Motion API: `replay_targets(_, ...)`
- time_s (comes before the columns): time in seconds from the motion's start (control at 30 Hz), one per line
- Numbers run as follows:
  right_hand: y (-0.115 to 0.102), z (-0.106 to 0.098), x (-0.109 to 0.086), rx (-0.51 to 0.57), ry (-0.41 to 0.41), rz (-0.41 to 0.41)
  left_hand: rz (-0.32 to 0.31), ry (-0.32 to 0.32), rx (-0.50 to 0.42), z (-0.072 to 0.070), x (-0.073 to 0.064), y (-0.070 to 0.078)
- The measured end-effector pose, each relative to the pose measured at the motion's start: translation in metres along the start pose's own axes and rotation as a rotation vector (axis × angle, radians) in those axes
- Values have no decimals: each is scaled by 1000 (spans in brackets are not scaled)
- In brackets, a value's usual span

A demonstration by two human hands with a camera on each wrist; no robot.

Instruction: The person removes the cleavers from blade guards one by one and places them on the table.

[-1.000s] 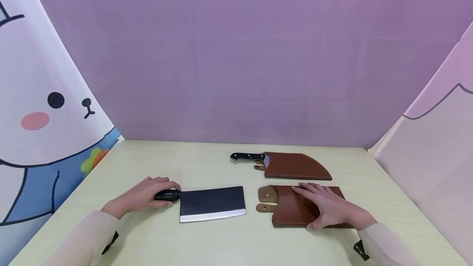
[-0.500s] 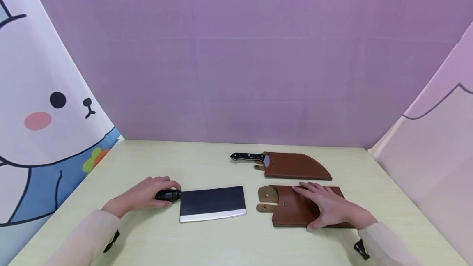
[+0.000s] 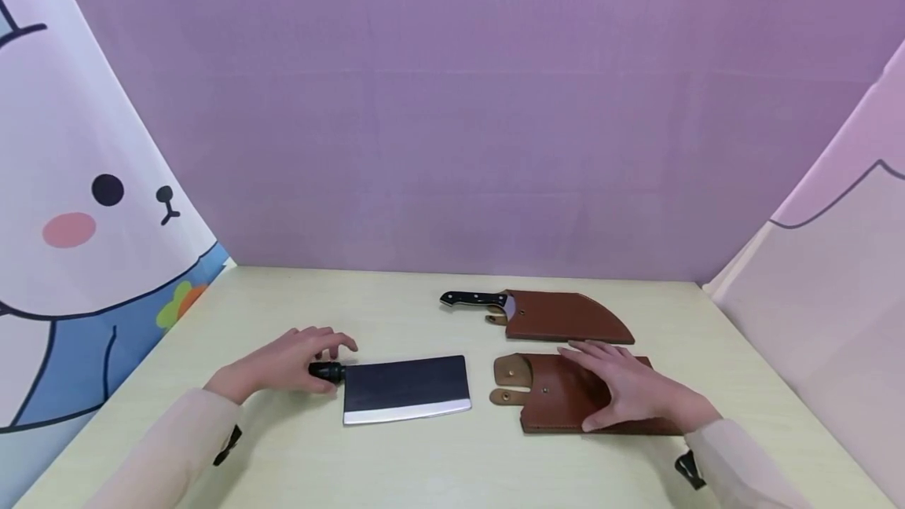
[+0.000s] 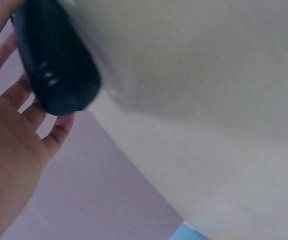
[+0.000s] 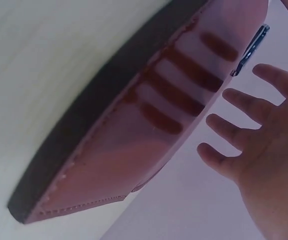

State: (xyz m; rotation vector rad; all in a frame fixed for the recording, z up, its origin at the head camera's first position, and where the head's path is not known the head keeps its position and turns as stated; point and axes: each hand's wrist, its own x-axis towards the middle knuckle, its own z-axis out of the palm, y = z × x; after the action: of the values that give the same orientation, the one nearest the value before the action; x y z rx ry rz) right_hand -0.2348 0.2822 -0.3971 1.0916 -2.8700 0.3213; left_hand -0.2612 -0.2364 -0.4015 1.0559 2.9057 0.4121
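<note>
A cleaver (image 3: 406, 385) with a dark blade and bright edge lies flat on the table, its black handle pointing left. My left hand (image 3: 286, 364) is over that handle, fingers spread and index finger raised. In the left wrist view, the fingers stand apart behind the rounded handle end (image 4: 63, 80). To the right lies a brown leather knife sheath (image 3: 566, 399) with two tan snap straps on its left end. Spread above it is my right hand (image 3: 632, 389). The right wrist view shows its straight fingers apart from the leather surface (image 5: 128, 135).
Behind the sheath lies a second knife with a black riveted handle (image 3: 474, 299), its blade inside a brown leather sheath (image 3: 566, 316). A purple cloth wall (image 3: 452, 116) rises behind the pale table (image 3: 339, 305). Printed cartoon panels (image 3: 78, 273) flank the sides.
My left hand's fingers have loosened and lifted off the cleaver handle, shifting slightly right. My right hand has risen a little from the sheath. Cleaver and sheaths stay put.
</note>
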Motion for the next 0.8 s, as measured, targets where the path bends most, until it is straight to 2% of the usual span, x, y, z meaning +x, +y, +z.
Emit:
replay_targets(0.27, 4, -1, 6, -48, 102, -23, -5, -16, -4, -7, 17, 17)
replay_targets(0.53, 7, -2, 15, -44, 121, 10, 26, 4, 11, 2, 38, 33)
replay_targets(0.8, 12, -3, 24, -17, 130, 57, 12, 53, 66, 14, 59, 43)
